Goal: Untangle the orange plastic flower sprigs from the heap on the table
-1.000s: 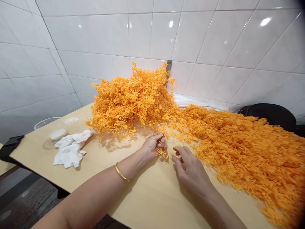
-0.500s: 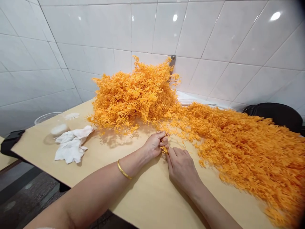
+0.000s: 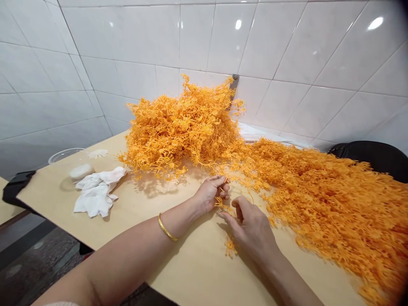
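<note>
My left hand [image 3: 213, 192], with a gold bangle on the wrist, is closed on an orange plastic sprig [image 3: 220, 203] at the front edge of a big heap of orange plastic sprigs [image 3: 185, 127]. Just right of it, my right hand [image 3: 250, 225] has its fingers curled and pinched near the same sprig; what they hold is hidden. A small loose orange piece [image 3: 230, 246] lies on the wooden table [image 3: 134, 221] just left of my right hand. A long spread of flatter orange sprigs [image 3: 334, 199] runs to the right.
White crumpled gloves [image 3: 95, 192] lie at the left of the table, with a white round lump [image 3: 81, 171], a clear bowl [image 3: 63, 154] and a white flower-shaped piece [image 3: 97, 153] behind them. A black chair back [image 3: 372, 156] stands at the right. White tiled walls close the corner.
My right hand has drawn back from my left hand toward me. A small orange piece now lies on the table beside it.
</note>
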Demonstrator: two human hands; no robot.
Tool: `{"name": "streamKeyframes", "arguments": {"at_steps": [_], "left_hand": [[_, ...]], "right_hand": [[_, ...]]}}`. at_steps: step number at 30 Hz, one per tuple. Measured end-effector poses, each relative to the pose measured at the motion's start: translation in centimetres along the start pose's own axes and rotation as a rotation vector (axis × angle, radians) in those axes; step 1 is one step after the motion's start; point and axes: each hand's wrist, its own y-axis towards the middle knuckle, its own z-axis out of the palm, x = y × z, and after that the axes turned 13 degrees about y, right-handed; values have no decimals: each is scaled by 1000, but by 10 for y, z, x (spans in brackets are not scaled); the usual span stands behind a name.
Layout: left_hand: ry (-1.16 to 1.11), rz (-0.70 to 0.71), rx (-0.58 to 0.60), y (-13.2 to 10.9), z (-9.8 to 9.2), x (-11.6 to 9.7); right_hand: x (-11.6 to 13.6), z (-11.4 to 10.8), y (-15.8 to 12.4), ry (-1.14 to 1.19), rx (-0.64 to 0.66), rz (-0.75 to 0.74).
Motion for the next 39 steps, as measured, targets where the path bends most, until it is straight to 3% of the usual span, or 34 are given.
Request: {"name": "streamKeyframes", "arguments": {"at_steps": [5,11,20,23,26,28,29,31,33,35,39], "left_hand": [[34,-2,4,2,2,1],[26,-33,-4,3,3,2],[0,-32,-65,-4,8,-1],[37,-11,-130,-1,10,-3],[11,27,-189,3,8,-5],[63,57,-162,2,6,-4],[117,73,-120,2,5,-3],[233,108,-34,-1,4,-1],[284,130,5,-4,2,1],[290,141,8,-7,2,2],[389,129,50,-14,6,0]], "right_hand": [[3,10,5,-65,73,-148],[3,18,6,-52,100,-169],[-1,7,8,376,123,-184],[14,4,2,479,155,-223],[32,2,-6,550,234,-369],[33,-3,-7,508,147,-408],[28,-6,-6,461,8,-362],[7,-15,-1,313,-362,-152],[-21,-23,5,130,-571,38],[-45,-28,8,-1,-593,131],[-64,-25,8,-77,-410,112]]}}
